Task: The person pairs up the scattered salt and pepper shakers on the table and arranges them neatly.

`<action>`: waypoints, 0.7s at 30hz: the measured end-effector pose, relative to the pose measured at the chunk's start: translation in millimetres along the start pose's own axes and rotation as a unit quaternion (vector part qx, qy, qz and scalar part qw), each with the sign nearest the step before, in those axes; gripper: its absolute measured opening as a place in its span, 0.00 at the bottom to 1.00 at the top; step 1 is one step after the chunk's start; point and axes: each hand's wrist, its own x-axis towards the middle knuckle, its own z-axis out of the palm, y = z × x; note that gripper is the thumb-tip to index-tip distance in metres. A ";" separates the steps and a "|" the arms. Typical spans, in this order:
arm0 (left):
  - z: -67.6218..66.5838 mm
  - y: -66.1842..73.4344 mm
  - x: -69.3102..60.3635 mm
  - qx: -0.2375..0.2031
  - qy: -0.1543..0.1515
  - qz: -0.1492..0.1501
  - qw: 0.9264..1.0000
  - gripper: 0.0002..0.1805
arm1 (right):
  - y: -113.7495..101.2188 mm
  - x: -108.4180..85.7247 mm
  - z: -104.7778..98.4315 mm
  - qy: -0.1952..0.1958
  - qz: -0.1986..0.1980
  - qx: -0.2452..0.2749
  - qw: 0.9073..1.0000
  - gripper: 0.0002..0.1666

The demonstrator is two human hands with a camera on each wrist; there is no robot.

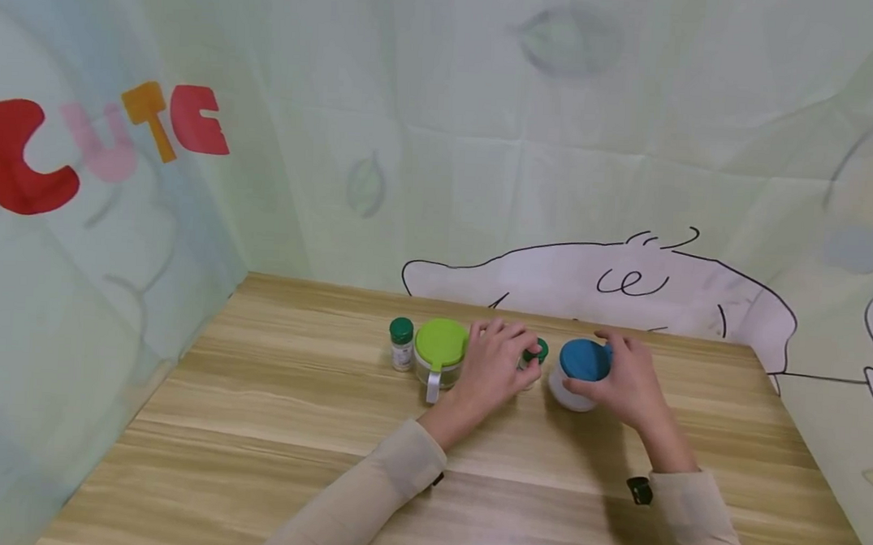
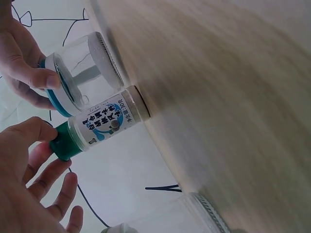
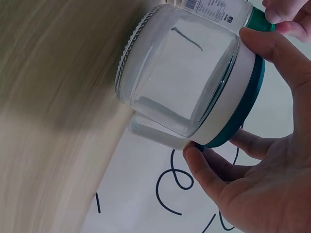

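In the head view, my left hand (image 1: 493, 364) pinches the green cap of a small spice bottle (image 2: 108, 120) between thumb and forefinger, the other fingers spread loosely. The bottle stands upright on the table, its printed label showing in the left wrist view. To its right, my right hand (image 1: 631, 383) grips the blue lid of a clear glass jar (image 3: 180, 73), thumb on one side and fingers on the other. The jar has a clear handle (image 3: 158, 132) and rests on the table, close beside the bottle.
Left of my left hand stands a glass jar with a lime-green lid (image 1: 441, 342) and a pale handle. Beside that is another green-capped spice bottle (image 1: 402, 344). The wooden table (image 1: 291, 429) meets a printed cloth backdrop (image 1: 323, 178) behind and at the sides.
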 end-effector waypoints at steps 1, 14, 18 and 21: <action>0.2 -0.1 0.3 0.000 0.002 0.000 1.000 0.04 | -1.0 0.1 0.2 0.000 -0.001 0.001 1.000 0.56; 0.9 1.3 1.1 0.005 -0.009 -0.002 1.000 0.05 | -8.4 0.0 6.7 -0.006 -0.002 0.002 1.000 0.56; 0.7 0.7 0.5 0.005 -0.012 -0.005 1.000 0.05 | -10.9 0.5 9.4 -0.006 -0.006 0.001 1.000 0.55; 0.8 0.1 -0.1 0.004 -0.013 -0.005 1.000 0.05 | -12.7 0.4 11.5 -0.006 -0.008 0.000 1.000 0.55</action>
